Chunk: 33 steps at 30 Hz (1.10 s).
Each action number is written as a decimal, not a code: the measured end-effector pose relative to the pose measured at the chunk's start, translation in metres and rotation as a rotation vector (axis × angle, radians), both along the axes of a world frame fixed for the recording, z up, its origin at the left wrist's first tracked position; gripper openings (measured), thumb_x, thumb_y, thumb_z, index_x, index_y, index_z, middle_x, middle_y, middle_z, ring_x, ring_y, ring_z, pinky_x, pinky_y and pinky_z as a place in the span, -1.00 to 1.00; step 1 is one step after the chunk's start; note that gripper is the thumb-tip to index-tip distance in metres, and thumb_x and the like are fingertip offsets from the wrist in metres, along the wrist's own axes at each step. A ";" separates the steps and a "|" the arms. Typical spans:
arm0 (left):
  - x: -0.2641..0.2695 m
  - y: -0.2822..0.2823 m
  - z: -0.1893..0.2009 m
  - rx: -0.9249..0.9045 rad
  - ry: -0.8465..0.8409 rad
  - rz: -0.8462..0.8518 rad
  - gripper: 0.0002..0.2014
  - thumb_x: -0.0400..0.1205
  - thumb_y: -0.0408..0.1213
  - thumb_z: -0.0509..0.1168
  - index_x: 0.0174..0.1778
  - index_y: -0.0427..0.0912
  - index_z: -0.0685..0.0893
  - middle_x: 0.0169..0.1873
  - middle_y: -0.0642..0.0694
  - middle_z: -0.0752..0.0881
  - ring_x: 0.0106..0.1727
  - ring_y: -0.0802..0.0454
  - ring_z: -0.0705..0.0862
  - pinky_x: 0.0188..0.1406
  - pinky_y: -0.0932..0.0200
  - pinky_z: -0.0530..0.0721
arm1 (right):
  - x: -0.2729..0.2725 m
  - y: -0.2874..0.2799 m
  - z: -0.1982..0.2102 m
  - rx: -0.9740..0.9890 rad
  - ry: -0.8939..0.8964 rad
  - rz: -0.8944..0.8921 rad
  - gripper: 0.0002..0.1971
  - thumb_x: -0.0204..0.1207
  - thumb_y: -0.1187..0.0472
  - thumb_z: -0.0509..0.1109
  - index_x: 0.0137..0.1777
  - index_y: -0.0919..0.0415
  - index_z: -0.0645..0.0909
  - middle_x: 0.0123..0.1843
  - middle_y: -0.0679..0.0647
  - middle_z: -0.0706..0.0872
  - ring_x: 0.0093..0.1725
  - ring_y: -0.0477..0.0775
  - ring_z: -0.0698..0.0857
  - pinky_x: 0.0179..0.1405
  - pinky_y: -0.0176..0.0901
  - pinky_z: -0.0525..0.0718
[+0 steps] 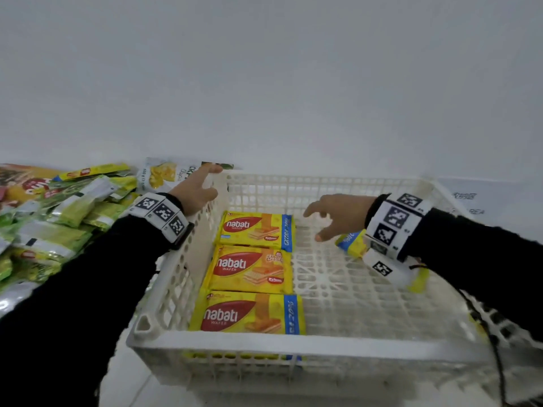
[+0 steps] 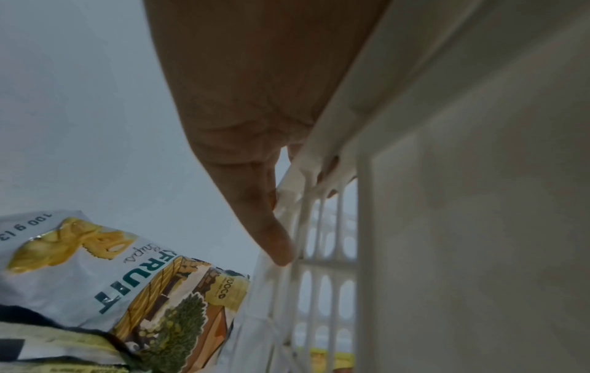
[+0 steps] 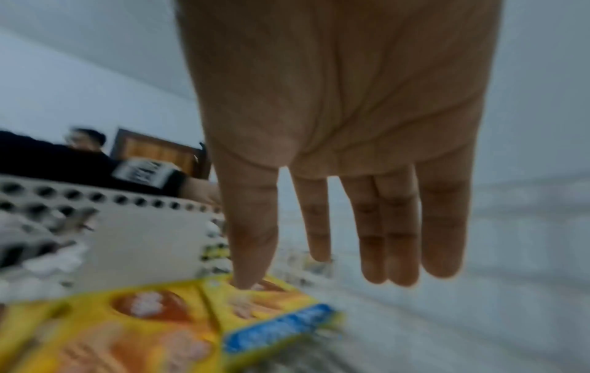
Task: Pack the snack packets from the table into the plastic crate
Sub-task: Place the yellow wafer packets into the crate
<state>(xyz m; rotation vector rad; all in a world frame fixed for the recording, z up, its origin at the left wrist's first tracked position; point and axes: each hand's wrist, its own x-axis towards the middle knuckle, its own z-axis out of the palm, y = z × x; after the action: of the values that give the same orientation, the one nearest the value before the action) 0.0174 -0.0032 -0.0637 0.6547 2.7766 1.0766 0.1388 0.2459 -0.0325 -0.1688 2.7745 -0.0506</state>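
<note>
A white plastic crate (image 1: 264, 345) stands in front of me. Three yellow nabati wafer packets (image 1: 249, 268) lie flat in a column along its left side. My left hand (image 1: 202, 186) grips the crate's far left corner, fingers curled over the rim (image 2: 383, 88) and thumb (image 2: 274, 239) on the outside wall. My right hand (image 1: 338, 215) hovers inside the crate with its fingers (image 3: 399, 239) straight and spread, holding nothing. A fourth yellow and blue packet (image 1: 351, 243) lies tilted under that wrist, also blurred in the right wrist view (image 3: 159, 328).
A heap of green and yellow snack packets (image 1: 58, 207) covers the table left of the crate. A jackfruit chips bag (image 2: 111, 290) lies by the far left corner. A printed paper sheet (image 1: 470, 198) sits at the far right. A black cable (image 1: 496, 362) hangs over the crate's near right side.
</note>
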 end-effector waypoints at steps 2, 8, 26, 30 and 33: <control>0.003 0.000 0.001 -0.003 0.002 -0.007 -0.48 0.62 -0.50 0.11 0.52 -0.14 0.28 0.55 -0.13 0.28 0.54 -0.08 0.29 0.40 0.12 0.28 | -0.004 0.027 -0.001 0.161 -0.044 -0.122 -0.32 0.48 0.01 0.43 0.55 0.09 0.26 0.50 0.18 0.38 0.46 0.15 0.42 0.34 -0.07 0.42; 0.009 -0.001 0.003 0.015 -0.020 -0.002 -0.48 0.62 -0.51 0.12 0.52 -0.11 0.29 0.54 -0.16 0.30 0.29 0.01 0.44 0.12 0.22 0.33 | 0.003 0.044 -0.012 0.337 -0.245 -0.192 -0.17 0.41 -0.22 0.41 0.59 0.01 0.13 0.49 0.15 0.37 0.43 0.17 0.44 0.30 -0.03 0.44; 0.015 -0.002 0.000 0.036 -0.045 0.002 -0.48 0.62 -0.50 0.09 0.51 -0.09 0.29 0.56 -0.10 0.25 0.48 -0.04 0.35 0.22 0.26 0.28 | -0.022 -0.045 -0.011 -0.259 -0.003 -0.363 -0.35 0.46 -0.41 0.11 -0.21 0.26 0.54 -0.22 0.12 0.66 -0.80 -0.11 0.52 -0.50 -0.24 0.55; 0.014 -0.003 0.000 0.040 -0.046 -0.003 -0.48 0.62 -0.51 0.09 0.51 -0.11 0.29 0.56 -0.10 0.24 0.55 -0.04 0.26 0.29 0.27 0.21 | -0.020 -0.067 -0.027 -0.073 -0.071 -0.239 -0.44 0.59 -0.27 0.07 -0.20 0.25 0.56 -0.23 0.18 0.60 -0.15 0.15 0.63 -0.14 -0.20 0.51; 0.013 -0.002 -0.001 0.045 -0.047 -0.004 -0.48 0.62 -0.51 0.09 0.51 -0.11 0.29 0.56 -0.10 0.24 0.54 -0.05 0.27 0.30 0.25 0.22 | -0.020 -0.063 -0.022 0.155 -0.003 0.023 -0.34 0.50 -0.06 0.36 0.54 0.06 0.21 0.32 0.20 0.56 0.25 0.24 0.60 0.09 -0.01 0.58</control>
<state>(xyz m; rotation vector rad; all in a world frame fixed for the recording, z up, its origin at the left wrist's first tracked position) 0.0303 -0.0057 -0.0642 0.6312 2.7183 1.1417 0.1189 0.1825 -0.0546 -0.1602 2.7590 0.1697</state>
